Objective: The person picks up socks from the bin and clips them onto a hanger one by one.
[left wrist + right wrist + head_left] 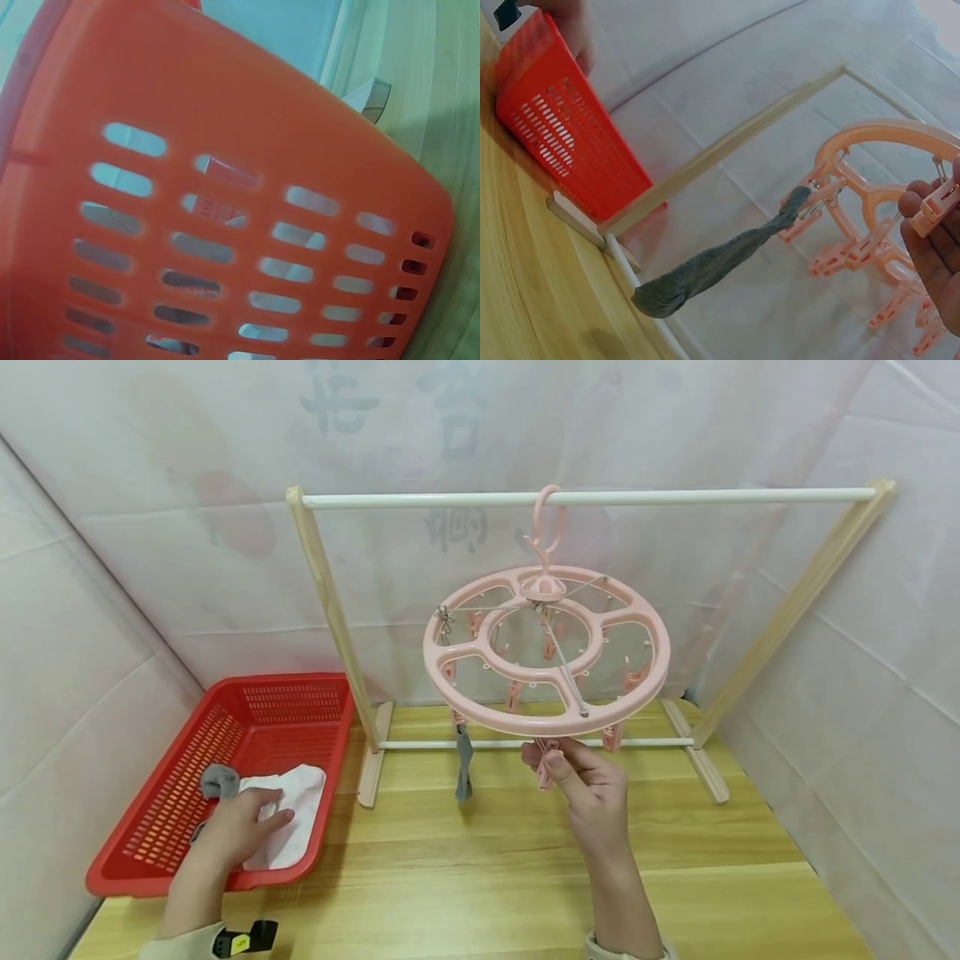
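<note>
A round pink clip hanger [645,693] hangs by its hook from a white rail. My right hand [600,793] pinches a pink clothespin [550,764] at its near edge, which also shows in the right wrist view [936,208]. A grey sock [464,764] dangles from another clip to the left; the right wrist view shows its length [720,262]. Inside the red basket [337,693], my left hand [236,827] lies over a white cloth item [303,810], thumb and forefinger apart. A bunched grey item [220,781] lies beside it. The basket wall [225,97] hides that hand in the left wrist view.
The rail [712,496] joins two slanted wooden posts [795,610], with feet on the wooden table [450,877] and a lower bar [420,745]. Other empty clips [513,695] hang around the hanger. A pale printed curtain [225,427] stands behind.
</note>
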A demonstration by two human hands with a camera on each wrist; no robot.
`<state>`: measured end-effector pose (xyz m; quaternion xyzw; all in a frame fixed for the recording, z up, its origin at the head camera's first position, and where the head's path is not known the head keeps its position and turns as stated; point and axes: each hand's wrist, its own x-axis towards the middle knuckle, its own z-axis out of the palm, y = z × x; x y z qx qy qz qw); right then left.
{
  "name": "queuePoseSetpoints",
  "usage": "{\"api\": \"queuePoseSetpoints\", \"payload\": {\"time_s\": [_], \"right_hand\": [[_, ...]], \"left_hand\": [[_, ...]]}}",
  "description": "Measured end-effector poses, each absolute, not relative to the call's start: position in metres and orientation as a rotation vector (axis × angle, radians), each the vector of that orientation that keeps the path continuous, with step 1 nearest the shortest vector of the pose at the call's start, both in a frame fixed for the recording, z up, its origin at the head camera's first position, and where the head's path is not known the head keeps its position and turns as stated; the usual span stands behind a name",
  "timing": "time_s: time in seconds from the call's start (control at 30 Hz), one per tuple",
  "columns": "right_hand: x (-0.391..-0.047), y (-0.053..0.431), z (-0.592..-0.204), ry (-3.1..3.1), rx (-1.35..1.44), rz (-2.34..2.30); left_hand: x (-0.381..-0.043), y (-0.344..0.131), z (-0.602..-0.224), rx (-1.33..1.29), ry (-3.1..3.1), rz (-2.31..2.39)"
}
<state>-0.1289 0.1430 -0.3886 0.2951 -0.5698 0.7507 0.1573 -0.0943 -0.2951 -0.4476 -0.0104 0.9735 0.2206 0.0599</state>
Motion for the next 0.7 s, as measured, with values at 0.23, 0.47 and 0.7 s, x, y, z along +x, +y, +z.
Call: {"api": "queuePoseSetpoints", "payload": {"time_s": [0.23,0.47,0.7], "right_hand": [[-0.1287,0.1432,-0.3890,-1.639,0.853,2.149],[-0.1303,0.1423,-0.3896,-1.626,0.886,2.142],[-0.1287,0.1426,-0.3909,-1.630,0.883,2.141]], "left_hand": [[-0.0931,-0.2928,-0.4482,0.103,2.899,0.826],[-0.0918,-0.2918,-0.4478,0.140,2.938,0.796],[-0.0904,-0.2883,-0.4461,0.103,2.994,0.813]]}}
